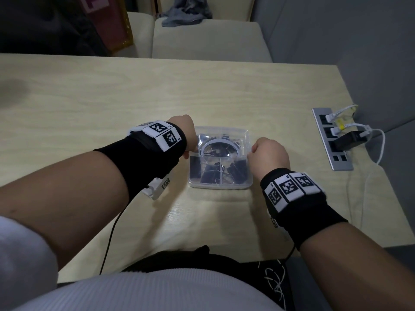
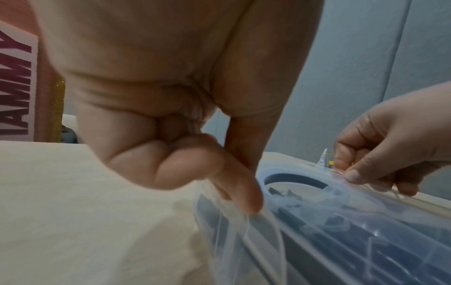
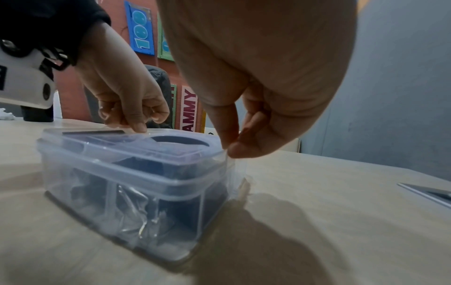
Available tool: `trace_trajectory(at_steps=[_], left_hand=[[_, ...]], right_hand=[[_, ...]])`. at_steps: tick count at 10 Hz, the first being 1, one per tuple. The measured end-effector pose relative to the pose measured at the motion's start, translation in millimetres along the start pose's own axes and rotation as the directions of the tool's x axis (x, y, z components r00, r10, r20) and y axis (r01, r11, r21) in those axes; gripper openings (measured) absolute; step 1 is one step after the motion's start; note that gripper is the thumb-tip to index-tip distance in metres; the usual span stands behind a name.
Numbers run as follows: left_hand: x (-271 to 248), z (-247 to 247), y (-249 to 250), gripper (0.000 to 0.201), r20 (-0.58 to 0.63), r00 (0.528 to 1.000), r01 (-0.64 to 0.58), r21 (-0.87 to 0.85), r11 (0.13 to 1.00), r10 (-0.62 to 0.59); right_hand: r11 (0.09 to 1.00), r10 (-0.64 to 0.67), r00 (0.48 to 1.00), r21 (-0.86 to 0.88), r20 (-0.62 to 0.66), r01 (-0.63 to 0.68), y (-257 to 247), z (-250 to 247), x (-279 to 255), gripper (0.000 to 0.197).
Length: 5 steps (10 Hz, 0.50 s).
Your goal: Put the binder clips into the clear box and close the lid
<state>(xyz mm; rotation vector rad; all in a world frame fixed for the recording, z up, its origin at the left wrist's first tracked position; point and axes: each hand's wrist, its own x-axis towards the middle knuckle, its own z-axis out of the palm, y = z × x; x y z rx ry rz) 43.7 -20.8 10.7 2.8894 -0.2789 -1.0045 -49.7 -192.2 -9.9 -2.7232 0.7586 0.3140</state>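
The clear box [image 1: 221,186] stands mid-table with several black binder clips [image 1: 215,171] inside, also seen through its wall [image 3: 146,212]. Its clear lid [image 1: 224,133] with a round recess lies on top of the box [image 3: 127,154]. My left hand [image 1: 190,153] is at the box's left side, thumb and forefinger pinching the lid's clear side flap [image 2: 234,221]. My right hand [image 1: 250,153] is at the right side and pinches the opposite flap [image 3: 235,165] between thumb and forefinger [image 3: 244,148]. Whether the flaps are latched is not visible.
A metal socket panel [image 1: 336,162] is set into the table at the right, with white cables and a black adapter [image 1: 348,140] plugged in. A black cable [image 1: 112,232] trails from my left wrist toward my lap. A cream chair [image 1: 208,39] stands beyond the far edge.
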Motion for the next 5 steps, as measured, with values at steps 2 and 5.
trace_trajectory(at_steps=[2, 5], left_hand=[[-5, 6, -2, 0.037, -0.114, 0.993, -0.001, -0.076, 0.997, -0.008], [-30, 10, -21, 0.035, -0.153, 0.988, -0.043, -0.203, 0.978, 0.012]], right_hand=[[1.000, 0.024, 1.000, -0.018, 0.013, -0.024, -1, -4, -2, 0.016], [0.998, -0.029, 0.997, 0.055, 0.068, 0.025, 12, -36, -16, 0.037]])
